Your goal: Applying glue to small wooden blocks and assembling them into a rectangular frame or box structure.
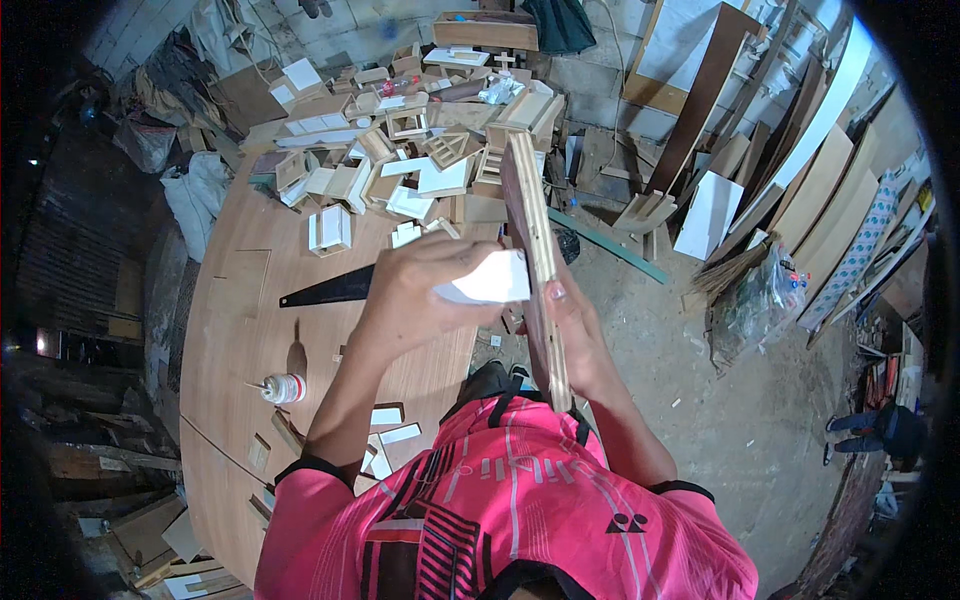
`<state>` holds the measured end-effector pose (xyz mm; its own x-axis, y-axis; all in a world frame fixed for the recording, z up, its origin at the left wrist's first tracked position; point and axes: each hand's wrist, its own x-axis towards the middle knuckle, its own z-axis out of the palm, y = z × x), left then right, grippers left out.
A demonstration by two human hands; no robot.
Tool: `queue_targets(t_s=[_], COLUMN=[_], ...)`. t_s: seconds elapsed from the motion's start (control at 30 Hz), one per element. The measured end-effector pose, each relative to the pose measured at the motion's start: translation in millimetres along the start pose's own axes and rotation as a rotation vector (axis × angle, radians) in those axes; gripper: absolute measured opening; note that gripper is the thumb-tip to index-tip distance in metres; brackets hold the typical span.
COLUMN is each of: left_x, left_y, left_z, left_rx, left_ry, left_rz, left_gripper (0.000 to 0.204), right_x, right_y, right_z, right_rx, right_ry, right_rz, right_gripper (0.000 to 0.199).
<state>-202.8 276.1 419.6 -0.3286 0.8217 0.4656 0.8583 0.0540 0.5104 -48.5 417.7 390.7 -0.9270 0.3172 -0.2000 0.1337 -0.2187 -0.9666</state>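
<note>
At the left of the frame, a broad bench with a light brown wood-grain top (225, 330) reaches from the upper left to the lower edge. Toward its lower left part stands a small white plastic bottle with red marking and a thin nozzle (288, 388). Right of the bottle and higher, a dark, tapering saw blade (322, 289) lies flat, its wider end hidden behind the left forearm. At upper centre, a jumbled heap of small white and tan wooden pieces (445, 178) covers the far end.

In the middle of the frame, the left hand (412, 282) has its fingers curled around a small white-faced block (488, 283), whose right end appears to meet a long, layered plywood board with a reddish-brown face (540, 255). The board stands nearly upright, its pale edge toward the camera. On its right side, the right hand (577, 335) grasps it, 1 thumb against that edge.

Farther right, a straw broom (738, 262) and a clear plastic bag (752, 310) stand near leaning planks (850, 185).
</note>
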Motion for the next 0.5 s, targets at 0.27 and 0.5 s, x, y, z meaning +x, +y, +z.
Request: queue_targets(t_s=[0.27, 0.5], left_x=[-15, -34], left_y=[-15, -31], left_z=[32, 42], left_rx=[-0.177, -0.240], left_ry=[0.226, 0.219], left_rz=[-0.069, -0.101], left_gripper=[0.050, 0.051], right_x=[24, 19], right_y=[25, 19], right_z=[-18, -15], right_rx=[0.216, 0.067], right_ry=[-0.138, -0.182], right_rz=[-0.014, 0.061], right_gripper=[0.072, 0.066])
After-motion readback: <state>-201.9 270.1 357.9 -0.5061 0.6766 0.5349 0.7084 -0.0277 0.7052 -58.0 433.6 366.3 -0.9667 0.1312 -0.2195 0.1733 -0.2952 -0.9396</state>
